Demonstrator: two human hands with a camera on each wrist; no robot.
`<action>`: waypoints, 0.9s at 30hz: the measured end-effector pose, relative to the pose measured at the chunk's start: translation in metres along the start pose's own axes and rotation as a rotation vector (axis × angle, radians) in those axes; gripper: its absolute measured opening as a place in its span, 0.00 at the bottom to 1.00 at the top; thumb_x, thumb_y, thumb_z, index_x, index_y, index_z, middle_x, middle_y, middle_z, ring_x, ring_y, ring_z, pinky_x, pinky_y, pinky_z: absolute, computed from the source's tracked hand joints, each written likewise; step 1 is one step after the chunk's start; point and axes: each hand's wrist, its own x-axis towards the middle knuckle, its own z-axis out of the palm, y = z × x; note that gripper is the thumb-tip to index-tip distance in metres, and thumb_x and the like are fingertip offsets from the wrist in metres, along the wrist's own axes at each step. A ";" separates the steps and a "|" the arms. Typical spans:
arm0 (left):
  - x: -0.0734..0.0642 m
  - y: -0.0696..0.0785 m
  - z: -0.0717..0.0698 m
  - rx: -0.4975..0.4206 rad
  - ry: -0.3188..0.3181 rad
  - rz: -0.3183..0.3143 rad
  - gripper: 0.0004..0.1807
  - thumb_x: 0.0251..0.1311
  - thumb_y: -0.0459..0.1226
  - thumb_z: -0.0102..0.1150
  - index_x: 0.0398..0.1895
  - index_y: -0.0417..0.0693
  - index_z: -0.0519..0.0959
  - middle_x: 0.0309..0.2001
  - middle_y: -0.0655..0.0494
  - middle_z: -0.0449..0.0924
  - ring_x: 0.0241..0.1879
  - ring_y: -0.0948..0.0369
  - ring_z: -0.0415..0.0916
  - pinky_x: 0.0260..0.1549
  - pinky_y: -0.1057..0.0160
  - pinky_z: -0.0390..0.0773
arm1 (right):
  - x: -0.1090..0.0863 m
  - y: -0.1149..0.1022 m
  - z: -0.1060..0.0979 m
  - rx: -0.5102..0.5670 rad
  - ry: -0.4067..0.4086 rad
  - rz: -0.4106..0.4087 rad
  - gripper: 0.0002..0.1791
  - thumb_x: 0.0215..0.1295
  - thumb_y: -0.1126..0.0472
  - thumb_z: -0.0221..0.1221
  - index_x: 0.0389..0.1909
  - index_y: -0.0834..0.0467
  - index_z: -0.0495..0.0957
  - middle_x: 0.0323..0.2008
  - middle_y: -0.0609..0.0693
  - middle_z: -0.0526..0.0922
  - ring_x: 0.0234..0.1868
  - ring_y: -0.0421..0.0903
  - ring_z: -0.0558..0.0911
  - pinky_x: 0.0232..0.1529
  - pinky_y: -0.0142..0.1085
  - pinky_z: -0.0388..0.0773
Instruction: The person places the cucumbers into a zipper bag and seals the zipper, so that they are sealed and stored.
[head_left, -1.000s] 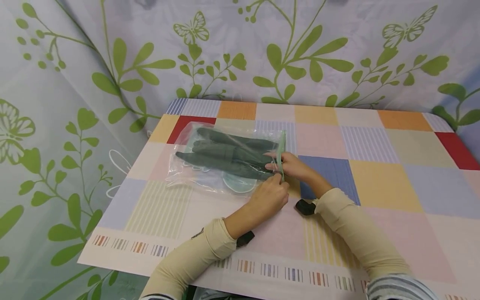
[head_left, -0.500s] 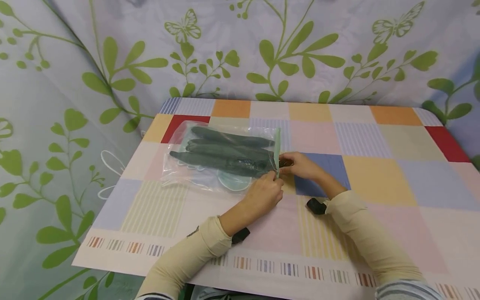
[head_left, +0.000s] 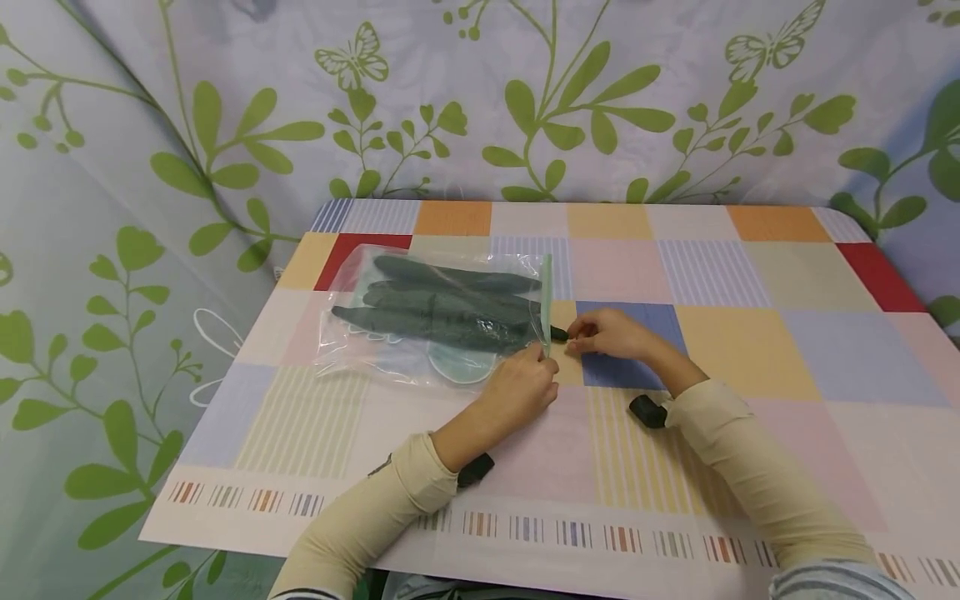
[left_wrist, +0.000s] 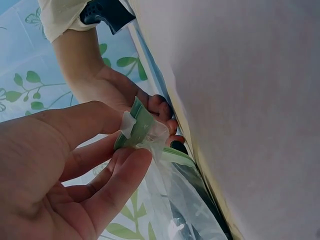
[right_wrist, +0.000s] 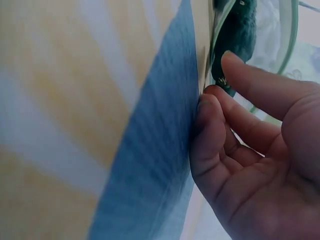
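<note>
A clear zip bag (head_left: pixel 375 358) lies on the table with several long dark green cucumbers (head_left: pixel 457 304) inside. Its green zip edge (head_left: pixel 546 300) faces right. My left hand (head_left: pixel 517 385) pinches the near corner of that edge between thumb and fingers; a white slider (left_wrist: pixel 128 124) shows there in the left wrist view. One cucumber's tip (head_left: pixel 558 334) pokes out of the bag's mouth. My right hand (head_left: pixel 611 335) holds this tip with thumb and fingertips, low over the tablecloth. In the right wrist view the cucumber (right_wrist: pixel 235 45) lies between thumb and index finger, partly hidden.
A patchwork tablecloth (head_left: pixel 712 350) covers the table. Behind it hangs a leaf-patterned curtain (head_left: pixel 420 75). A pale round print (head_left: pixel 461 363) shows on or through the bag. Dark wrist-camera mounts (head_left: pixel 648 412) sit under both wrists.
My right hand has come out of the bag's mouth and moved right, and a cucumber tip now sticks out there. The left hand keeps its pinch on the zip edge.
</note>
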 end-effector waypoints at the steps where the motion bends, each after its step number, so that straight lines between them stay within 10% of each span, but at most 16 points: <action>1: 0.000 0.000 0.000 -0.004 -0.003 -0.001 0.04 0.48 0.37 0.62 0.27 0.48 0.81 0.27 0.55 0.73 0.23 0.61 0.73 0.22 0.66 0.74 | 0.002 -0.001 0.001 -0.025 0.006 -0.008 0.13 0.59 0.60 0.57 0.40 0.65 0.78 0.30 0.53 0.81 0.27 0.41 0.76 0.29 0.32 0.73; 27: 0.001 0.000 0.004 0.061 0.055 0.013 0.04 0.47 0.38 0.62 0.23 0.48 0.79 0.27 0.55 0.72 0.23 0.62 0.72 0.21 0.69 0.74 | 0.032 -0.017 0.011 0.013 0.070 -0.127 0.06 0.61 0.65 0.54 0.30 0.63 0.77 0.24 0.49 0.73 0.26 0.42 0.67 0.29 0.32 0.65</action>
